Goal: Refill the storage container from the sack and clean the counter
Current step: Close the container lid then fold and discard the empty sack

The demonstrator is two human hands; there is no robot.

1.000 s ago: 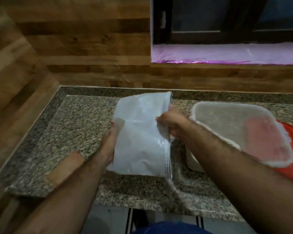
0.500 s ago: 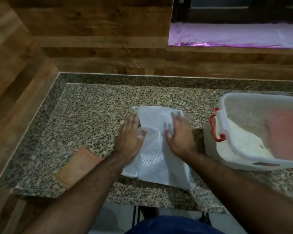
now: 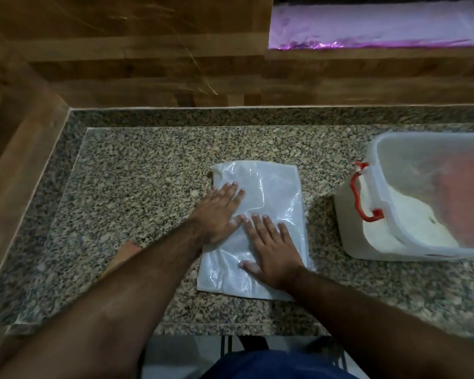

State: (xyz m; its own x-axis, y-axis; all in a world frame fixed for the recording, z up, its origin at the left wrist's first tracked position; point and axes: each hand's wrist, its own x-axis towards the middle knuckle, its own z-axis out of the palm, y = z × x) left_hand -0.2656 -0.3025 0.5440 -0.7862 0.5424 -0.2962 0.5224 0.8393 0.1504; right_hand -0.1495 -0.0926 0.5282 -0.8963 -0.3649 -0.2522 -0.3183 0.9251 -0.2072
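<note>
Empty white sack (image 3: 260, 212) pressed flat on the granite counter (image 3: 137, 170) under two open palms.

Left hand (image 3: 220, 212) lies on the sack's left edge, right hand (image 3: 271, 251) on its lower right part, fingers spread, gripping nothing. Right of the sack, apart, stands the storage container (image 3: 411, 203), holding white powder, probably flour. Left of the sack, an orange pad (image 3: 126, 248) shows beside the forearm.

Both hands flat on empty sack (image 3: 260, 214), container (image 3: 411, 212) right
</note>
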